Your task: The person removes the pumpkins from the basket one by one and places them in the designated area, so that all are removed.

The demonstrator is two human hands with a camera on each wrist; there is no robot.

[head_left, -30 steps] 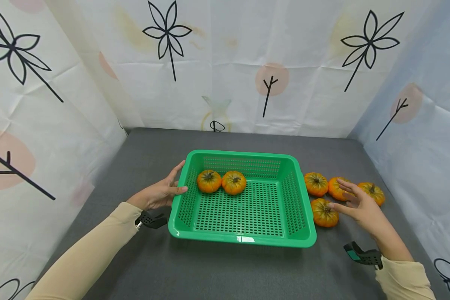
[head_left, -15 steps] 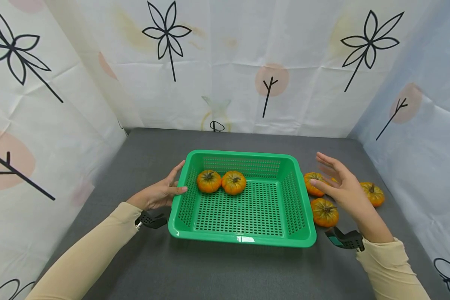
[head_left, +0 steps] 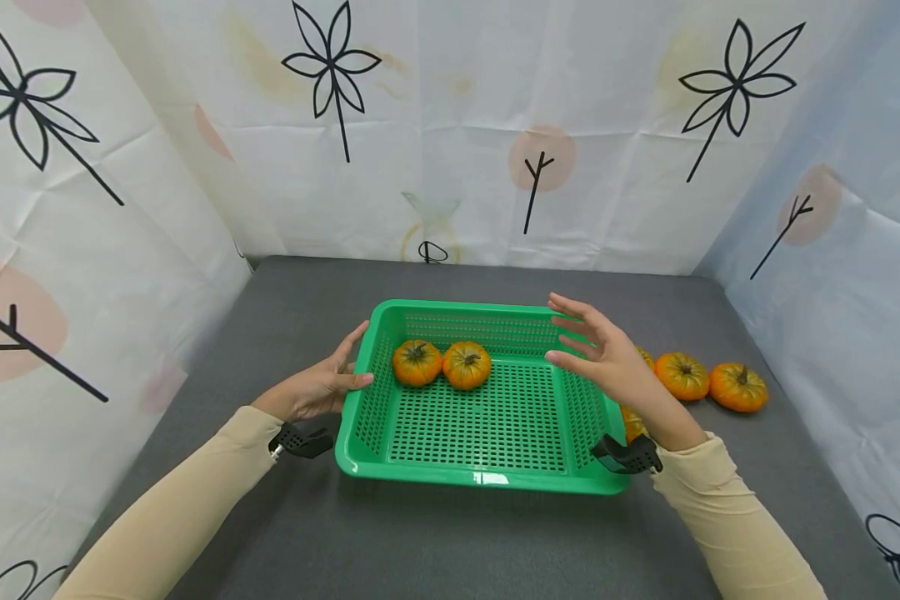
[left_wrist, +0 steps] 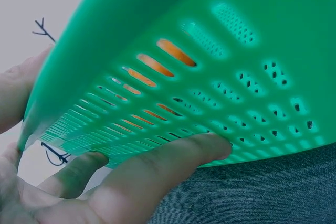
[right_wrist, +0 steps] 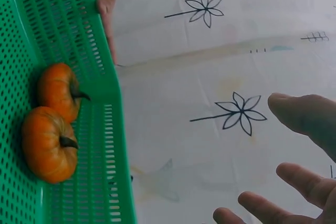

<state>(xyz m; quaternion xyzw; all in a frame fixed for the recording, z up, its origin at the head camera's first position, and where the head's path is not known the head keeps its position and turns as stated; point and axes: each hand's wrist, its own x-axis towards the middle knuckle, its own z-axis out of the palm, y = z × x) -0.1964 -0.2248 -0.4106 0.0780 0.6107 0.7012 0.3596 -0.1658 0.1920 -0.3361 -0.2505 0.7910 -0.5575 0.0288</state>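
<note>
A green plastic basket point(head_left: 435, 476) with slotted walls stands on the table. Two small orange pumpkins point(head_left: 467, 366) sit side by side inside it, towards the left. My left hand point(head_left: 315, 388) holds the basket's left end, thumb at the rim and fingers against the outer wall point(left_wrist: 121, 40) in the left wrist view. Over the basket's right end hovers my right hand point(head_left: 613, 360), fingers spread and nothing in them. In the right wrist view its fingers point(right_wrist: 304, 182) are apart from the pumpkins point(right_wrist: 50, 145).
More pumpkins point(head_left: 682, 377) lie on the grey table point(head_left: 420, 542), just right of the basket; my right hand and forearm partly hide some. Printed white cloth point(head_left: 450, 125) walls in the back and both sides.
My right hand has moved left from above the loose pumpkins to over the basket's right end, without carrying anything. The left hand and the basket have stayed in place.
</note>
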